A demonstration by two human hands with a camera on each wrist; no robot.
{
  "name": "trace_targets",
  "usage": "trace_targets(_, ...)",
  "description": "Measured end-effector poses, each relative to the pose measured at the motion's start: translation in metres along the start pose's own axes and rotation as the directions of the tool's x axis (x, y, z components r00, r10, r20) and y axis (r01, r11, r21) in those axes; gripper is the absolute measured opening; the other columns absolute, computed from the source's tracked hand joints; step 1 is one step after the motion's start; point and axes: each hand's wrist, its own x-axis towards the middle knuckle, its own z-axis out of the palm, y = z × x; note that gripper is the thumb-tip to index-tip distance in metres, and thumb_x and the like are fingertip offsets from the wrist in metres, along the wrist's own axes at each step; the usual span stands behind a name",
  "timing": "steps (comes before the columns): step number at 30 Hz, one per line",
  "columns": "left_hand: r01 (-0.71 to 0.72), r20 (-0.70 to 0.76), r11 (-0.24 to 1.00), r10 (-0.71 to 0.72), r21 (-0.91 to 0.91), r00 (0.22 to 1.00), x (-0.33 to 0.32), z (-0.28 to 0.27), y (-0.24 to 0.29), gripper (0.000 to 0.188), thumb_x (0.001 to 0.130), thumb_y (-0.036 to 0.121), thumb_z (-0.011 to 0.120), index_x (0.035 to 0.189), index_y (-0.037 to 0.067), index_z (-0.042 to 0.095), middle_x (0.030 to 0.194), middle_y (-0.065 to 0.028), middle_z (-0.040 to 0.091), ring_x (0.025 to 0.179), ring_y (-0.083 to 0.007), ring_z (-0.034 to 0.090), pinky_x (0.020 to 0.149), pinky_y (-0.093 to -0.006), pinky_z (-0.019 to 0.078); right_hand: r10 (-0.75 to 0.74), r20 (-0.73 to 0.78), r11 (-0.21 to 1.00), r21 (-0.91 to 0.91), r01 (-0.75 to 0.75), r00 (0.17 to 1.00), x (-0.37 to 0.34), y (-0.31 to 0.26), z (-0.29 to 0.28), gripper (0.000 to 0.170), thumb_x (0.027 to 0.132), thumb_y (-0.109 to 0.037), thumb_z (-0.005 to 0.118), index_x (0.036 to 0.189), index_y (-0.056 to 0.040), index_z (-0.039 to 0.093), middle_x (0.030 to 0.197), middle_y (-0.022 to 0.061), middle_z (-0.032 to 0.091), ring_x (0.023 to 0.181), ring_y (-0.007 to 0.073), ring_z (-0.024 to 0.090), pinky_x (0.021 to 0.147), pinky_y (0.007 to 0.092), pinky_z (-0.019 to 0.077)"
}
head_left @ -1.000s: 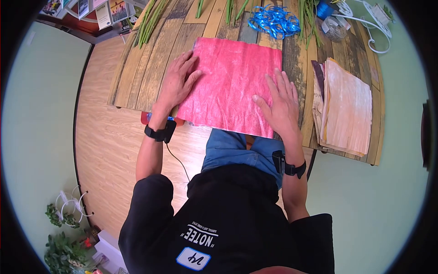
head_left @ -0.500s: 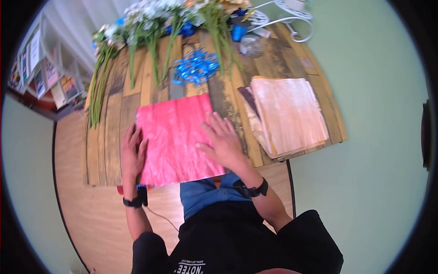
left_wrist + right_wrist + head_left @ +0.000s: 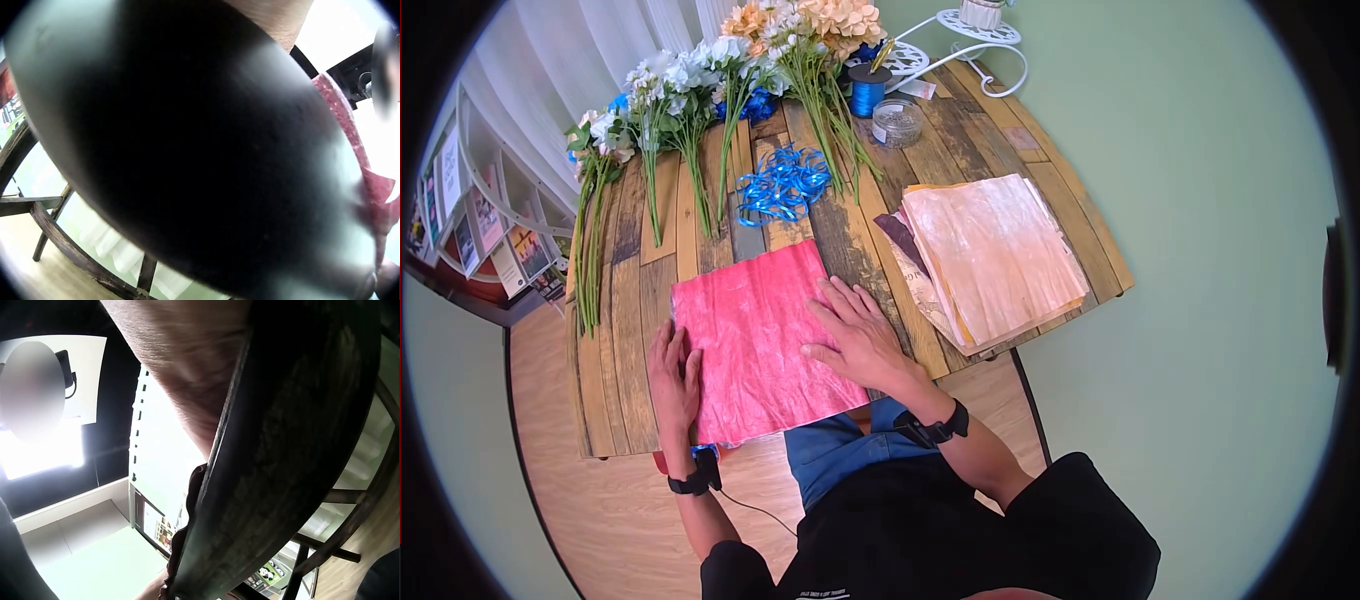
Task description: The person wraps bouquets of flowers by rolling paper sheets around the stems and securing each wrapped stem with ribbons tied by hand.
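A crinkled pinkish-red sheet (image 3: 750,335), like wrapping paper, lies flat at the front edge of the wooden table (image 3: 625,400). My left hand (image 3: 672,388) rests along its left edge, fingers extended. On the right part of the sheet lies my right hand (image 3: 857,338), palm down with fingers spread and the thumb over the sheet. The left wrist view is mostly blocked by a dark shape, with a strip of the sheet (image 3: 342,115) at the right. In the right wrist view, the heel of the right hand (image 3: 190,362) shows beside the dark table edge (image 3: 281,444).
A stack of peach sheets (image 3: 995,255) lies to the right. Behind are curled blue ribbon (image 3: 785,185), a blue ribbon spool (image 3: 867,95), a round clear container (image 3: 897,123) and several flower bunches (image 3: 690,75). White metal stands (image 3: 978,30) occupy the far right.
The head view has tilted up, bringing the flowers into sight. My left hand has slid nearer the front along the sheet's left edge, and the right hand reaches slightly further inward.
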Motion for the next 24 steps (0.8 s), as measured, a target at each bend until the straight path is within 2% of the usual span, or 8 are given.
trace_targets(5,-0.001,-0.009,1.000,0.001,-0.021,1.000,0.0002,0.0003,0.0011,0.045,0.098,0.025,0.061,0.134,-0.001,0.059,0.150,-0.0215,0.047,0.141,-0.0401,0.040,0.118,-0.0475,0.0307,-0.016,-0.006,1.000,-0.011,0.016,1.000,-0.0001,0.0008,0.0006,0.064,0.090,-0.043,0.067,0.138,-0.0019,0.055,0.153,0.0237,0.039,0.146,0.0385,0.031,0.120,0.0515,0.0233)
trace_targets(14,0.002,-0.012,0.999,-0.003,-0.043,1.000,-0.0003,0.0026,-0.0028,0.046,0.098,0.025,0.061,0.135,0.000,0.058,0.150,-0.0211,0.047,0.141,-0.0397,0.040,0.118,-0.0473,0.0306,-0.013,-0.015,1.000,-0.022,0.013,1.000,-0.0011,0.0016,0.0015,0.063,0.090,-0.042,0.068,0.137,-0.0019,0.056,0.153,0.0239,0.040,0.146,0.0380,0.032,0.120,0.0512,0.0238)
trace_targets(16,0.001,-0.012,0.999,-0.002,-0.045,1.000,0.0003,0.0027,-0.0028,0.045,0.098,0.025,0.061,0.135,0.000,0.058,0.150,-0.0211,0.047,0.141,-0.0395,0.040,0.118,-0.0471,0.0305,-0.006,0.002,0.999,-0.034,0.006,1.000,-0.0011,0.0019,0.0014,0.064,0.092,-0.047,0.065,0.138,-0.0029,0.056,0.155,0.0232,0.038,0.147,0.0374,0.031,0.121,0.0501,0.0226)
trace_targets(24,0.016,-0.012,0.997,-0.017,-0.074,1.000,0.0008,0.0009,-0.0003,0.044,0.098,0.024,0.061,0.135,-0.001,0.059,0.148,-0.0213,0.049,0.140,-0.0389,0.042,0.117,-0.0460,0.0315,0.011,0.008,1.000,-0.024,-0.011,1.000,-0.0022,0.0028,0.0006,0.064,0.093,-0.047,0.064,0.139,-0.0033,0.055,0.156,0.0216,0.037,0.148,0.0363,0.028,0.122,0.0495,0.0208)
